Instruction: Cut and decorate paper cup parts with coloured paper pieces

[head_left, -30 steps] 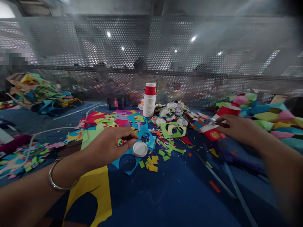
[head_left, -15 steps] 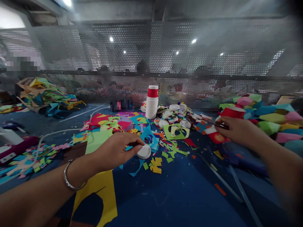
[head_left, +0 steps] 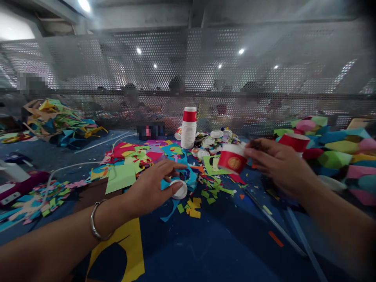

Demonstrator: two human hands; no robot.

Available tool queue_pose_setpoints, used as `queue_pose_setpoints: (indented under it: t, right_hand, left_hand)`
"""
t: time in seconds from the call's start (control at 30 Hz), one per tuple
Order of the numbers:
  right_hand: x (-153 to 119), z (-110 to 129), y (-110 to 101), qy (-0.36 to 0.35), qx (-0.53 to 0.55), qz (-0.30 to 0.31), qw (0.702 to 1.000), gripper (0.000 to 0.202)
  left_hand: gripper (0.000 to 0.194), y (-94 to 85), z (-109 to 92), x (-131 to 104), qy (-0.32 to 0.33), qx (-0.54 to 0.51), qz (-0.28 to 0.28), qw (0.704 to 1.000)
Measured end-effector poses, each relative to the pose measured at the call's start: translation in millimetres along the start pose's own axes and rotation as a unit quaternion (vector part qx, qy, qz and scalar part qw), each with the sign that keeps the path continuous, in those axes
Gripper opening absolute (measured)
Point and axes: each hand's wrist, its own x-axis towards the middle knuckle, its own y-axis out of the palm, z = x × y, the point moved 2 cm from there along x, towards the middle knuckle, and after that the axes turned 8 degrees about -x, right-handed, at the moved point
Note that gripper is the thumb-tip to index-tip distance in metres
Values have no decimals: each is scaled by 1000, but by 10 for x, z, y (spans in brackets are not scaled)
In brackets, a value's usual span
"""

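My left hand (head_left: 155, 186), with a silver bangle on its wrist, has its thumb on a small round white lid (head_left: 179, 189). Its other fingers reach out above the lid, apart from the thumb. My right hand (head_left: 273, 160) pinches the rim of a red and white paper cup (head_left: 233, 158) with a gold emblem, and the cup hangs tilted over the paper scraps. Something dark and thin shows at the right fingertips, too blurred to make out. Behind the scraps stands a tall stack of paper cups (head_left: 188, 129). Another red cup (head_left: 294, 143) is behind my right hand.
Cut paper scraps (head_left: 216, 188) cover the table's middle. Round lids (head_left: 216, 135) are heaped beside the cup stack. Coloured paper shapes (head_left: 337, 147) pile up at right, a paper heap (head_left: 58, 121) at left. Clear sticks (head_left: 276, 223) lie at front right.
My right hand has lifted the red and white cup and carried it left toward the middle. My left fingers have spread from the thumb, over the lid.
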Motion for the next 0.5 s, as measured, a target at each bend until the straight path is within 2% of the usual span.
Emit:
queue_pose_setpoints:
  t: [0.03, 0.1, 0.2, 0.27, 0.33, 0.4, 0.5]
  right_hand:
    - [-63, 103, 108, 22, 110, 63, 992, 34]
    - [-190, 302, 292, 57, 261, 171, 948, 34]
    - [-342, 514, 458, 78, 343, 269, 897, 33]
    - [-400, 577, 514, 87, 359, 295, 881, 35]
    - [-425, 591, 547, 96, 359, 299, 879, 37]
    - [-423, 579, 564, 88, 345, 286, 890, 37]
    - [-395, 555, 561, 44, 297, 240, 923, 34]
  left_hand:
    - [45, 22, 3, 6, -1, -5, 4, 1000]
    - [60, 61, -6, 17, 2, -9, 22, 1000]
    - [79, 113, -57, 18, 34, 2, 59, 998]
    - [85, 143, -102, 4, 62, 6, 76, 995]
    - [86, 161, -144, -14, 69, -1, 82, 994]
    - [82, 163, -174, -29, 57, -11, 75, 995]
    - [77, 153, -179, -29, 14, -53, 62, 997]
